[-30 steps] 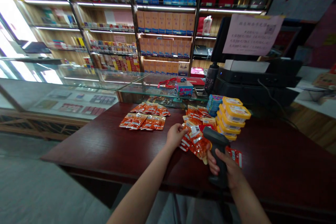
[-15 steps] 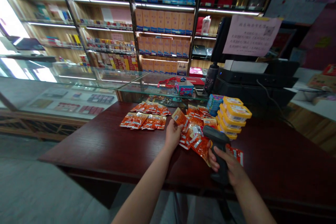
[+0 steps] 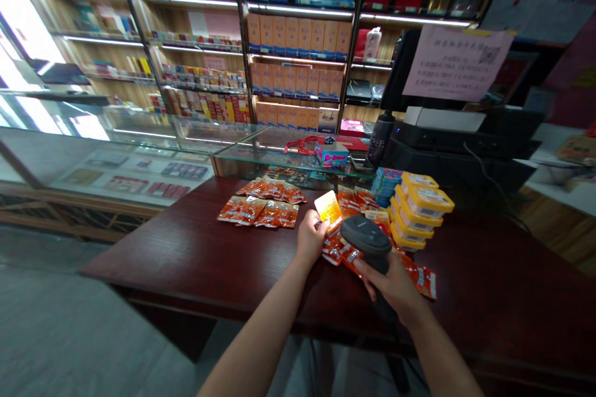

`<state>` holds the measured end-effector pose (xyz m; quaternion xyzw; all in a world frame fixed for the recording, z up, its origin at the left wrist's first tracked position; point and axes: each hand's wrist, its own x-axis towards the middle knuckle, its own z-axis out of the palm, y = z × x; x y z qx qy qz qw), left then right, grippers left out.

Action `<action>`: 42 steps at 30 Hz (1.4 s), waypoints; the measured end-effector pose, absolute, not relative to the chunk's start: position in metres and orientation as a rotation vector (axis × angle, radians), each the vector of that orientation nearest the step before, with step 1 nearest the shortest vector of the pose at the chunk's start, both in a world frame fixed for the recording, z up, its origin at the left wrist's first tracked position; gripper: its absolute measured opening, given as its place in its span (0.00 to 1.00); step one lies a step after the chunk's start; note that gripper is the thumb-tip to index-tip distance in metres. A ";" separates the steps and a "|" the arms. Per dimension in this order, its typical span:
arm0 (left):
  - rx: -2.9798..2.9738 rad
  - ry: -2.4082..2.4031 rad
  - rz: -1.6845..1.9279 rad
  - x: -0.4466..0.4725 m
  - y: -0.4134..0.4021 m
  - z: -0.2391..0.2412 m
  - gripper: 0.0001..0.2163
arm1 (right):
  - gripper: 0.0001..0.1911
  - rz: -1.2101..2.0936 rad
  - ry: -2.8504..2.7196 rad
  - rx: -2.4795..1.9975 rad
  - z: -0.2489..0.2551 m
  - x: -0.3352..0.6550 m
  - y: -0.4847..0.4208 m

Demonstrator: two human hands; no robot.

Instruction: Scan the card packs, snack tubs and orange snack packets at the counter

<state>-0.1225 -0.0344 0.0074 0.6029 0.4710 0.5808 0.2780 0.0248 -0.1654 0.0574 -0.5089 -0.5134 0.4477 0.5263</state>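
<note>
My left hand [image 3: 310, 237] is closed on one orange snack packet [image 3: 328, 208], held up off the dark red table [image 3: 186, 254] and lit bright on its face. My right hand [image 3: 395, 288] grips the handle of a black barcode scanner [image 3: 366, 239], whose head is raised and points toward that packet. Under and behind both hands lies a loose pile of orange-red snack packets [image 3: 354, 248]. A second group of like packets [image 3: 263, 206] lies flat to the left.
A stack of yellow-lidded tubs [image 3: 421, 208] and a stack of blue boxes [image 3: 386, 183] stand right of the pile. Behind are a glass counter [image 3: 195, 149], a till with a monitor and pink notice [image 3: 456, 62], and shelves of boxed goods [image 3: 298, 43].
My left hand has picked a packet out of the pile and lifted it. My right hand has raised the scanner and swung it left toward the packet.
</note>
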 end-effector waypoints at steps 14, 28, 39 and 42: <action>1.475 1.090 1.613 -0.120 -0.038 0.010 0.05 | 0.16 1.493 -1.011 -0.867 0.038 0.052 -0.165; 1.384 2.063 1.448 -0.216 -0.012 0.062 0.05 | 0.11 1.731 -0.923 -0.500 -0.001 0.072 -0.149; 1.752 2.628 0.931 -0.265 -0.019 0.053 0.13 | 0.12 1.758 -0.890 -0.532 0.002 0.072 -0.149; 1.823 2.619 0.967 -0.257 -0.024 0.055 0.13 | 0.12 1.765 -0.899 -0.524 0.001 0.073 -0.148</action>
